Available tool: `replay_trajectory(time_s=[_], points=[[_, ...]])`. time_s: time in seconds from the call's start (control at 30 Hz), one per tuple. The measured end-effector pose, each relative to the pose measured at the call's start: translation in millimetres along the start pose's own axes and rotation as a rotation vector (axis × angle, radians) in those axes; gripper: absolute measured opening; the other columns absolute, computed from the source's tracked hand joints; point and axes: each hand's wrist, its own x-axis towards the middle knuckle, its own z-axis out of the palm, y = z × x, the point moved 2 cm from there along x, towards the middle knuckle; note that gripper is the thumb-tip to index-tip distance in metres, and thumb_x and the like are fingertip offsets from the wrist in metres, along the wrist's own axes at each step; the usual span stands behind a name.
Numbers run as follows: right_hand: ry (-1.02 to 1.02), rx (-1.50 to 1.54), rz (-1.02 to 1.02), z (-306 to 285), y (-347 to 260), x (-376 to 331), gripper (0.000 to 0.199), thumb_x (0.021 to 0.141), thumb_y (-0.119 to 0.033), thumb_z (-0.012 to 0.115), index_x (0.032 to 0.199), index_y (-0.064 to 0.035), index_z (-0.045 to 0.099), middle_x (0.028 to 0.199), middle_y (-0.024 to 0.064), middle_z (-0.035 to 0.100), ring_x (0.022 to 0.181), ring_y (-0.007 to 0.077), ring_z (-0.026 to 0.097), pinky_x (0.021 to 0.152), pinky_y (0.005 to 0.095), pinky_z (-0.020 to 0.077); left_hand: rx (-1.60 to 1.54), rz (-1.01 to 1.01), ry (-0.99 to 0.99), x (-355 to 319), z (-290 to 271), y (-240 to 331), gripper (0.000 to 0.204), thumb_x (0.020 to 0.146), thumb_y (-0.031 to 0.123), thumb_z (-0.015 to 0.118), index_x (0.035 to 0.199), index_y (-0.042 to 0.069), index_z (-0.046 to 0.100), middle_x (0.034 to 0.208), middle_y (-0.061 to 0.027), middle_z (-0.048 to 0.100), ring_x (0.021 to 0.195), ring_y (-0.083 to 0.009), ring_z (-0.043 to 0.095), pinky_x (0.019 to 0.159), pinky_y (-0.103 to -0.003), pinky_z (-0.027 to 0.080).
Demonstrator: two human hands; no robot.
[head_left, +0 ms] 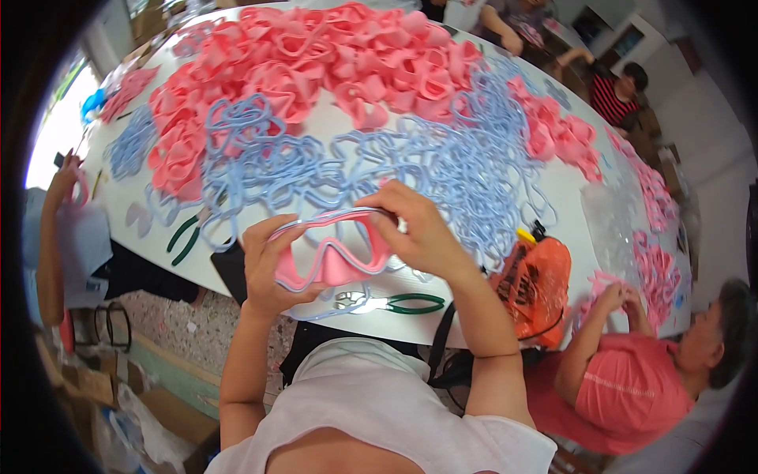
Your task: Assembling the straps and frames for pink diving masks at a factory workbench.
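Observation:
Above the near edge of the table I hold a pink, soft diving-mask skirt [338, 269], its nose pocket towards me. A light blue rim strip runs along its edge, and part of the strip hangs below on the table side. My left hand [271, 267] grips the left end between thumb and fingers. My right hand [420, 235] pinches the upper right edge, thumb in front and fingers behind. Just beneath the skirt lie pliers with green handles [414, 302] on the table. Tangled blue rim strips [272, 170] lie just beyond my hands.
A big heap of pink mask skirts [316, 59] covers the far table [170, 201]. Another green-handled tool [183, 240] lies left. To the right are an orange plastic bag [541, 284] and a co-worker in a red top [632, 391]. Another person's arm [51, 237] is at far left.

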Motion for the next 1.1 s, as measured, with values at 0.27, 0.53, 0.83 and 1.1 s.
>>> replay_trajectory(time_s=[0.27,0.53,0.83,1.1], points=[[0.321,-0.054,0.446,-47.1,47.1,-58.5,0.026,0.089,-0.011,0.063,0.114,-0.0016,0.063,0.094,0.0087,0.062,0.084,0.0186,0.061,0.073,0.0276,0.0491,-0.128,-0.272,0.049,-24.5,1.6,-25.9,0.071,0.076,0.048,0.073,0.122,-0.003,0.054,0.119,-0.0181,0.054,0.110,-0.0315,0.053,0.097,-0.041,0.040],[-0.117,-0.546,0.547,-56.8,76.9,-125.5,0.027,0.079,-0.001,0.064,0.106,-0.0001,0.064,0.100,0.0153,0.064,0.094,0.0298,0.061,0.081,0.0352,0.0500,-0.173,-0.510,0.247,-41.8,-13.2,-37.4,0.078,0.079,0.057,0.067,0.126,-0.003,0.051,0.122,-0.0129,0.052,0.116,-0.0261,0.050,0.101,-0.039,0.037],[-0.239,-0.934,0.377,-19.3,111.6,-126.1,0.029,0.070,-0.011,0.073,0.096,-0.0013,0.062,0.097,0.0123,0.062,0.097,0.0313,0.055,0.082,0.0410,0.0483,-0.071,-0.529,0.236,-49.5,-22.4,-24.9,0.081,0.080,0.064,0.060,0.121,-0.005,0.055,0.123,-0.0147,0.054,0.117,-0.0274,0.051,0.102,-0.038,0.037],[0.084,-0.373,0.522,-51.4,71.4,-110.3,0.030,0.076,-0.007,0.070,0.104,-0.0020,0.063,0.094,0.0117,0.061,0.085,0.0251,0.059,0.072,0.0344,0.0481,-0.108,-0.428,0.163,-44.5,-22.3,-19.5,0.083,0.065,0.045,0.082,0.125,-0.002,0.050,0.120,-0.0177,0.054,0.111,-0.0329,0.051,0.097,-0.042,0.039]])
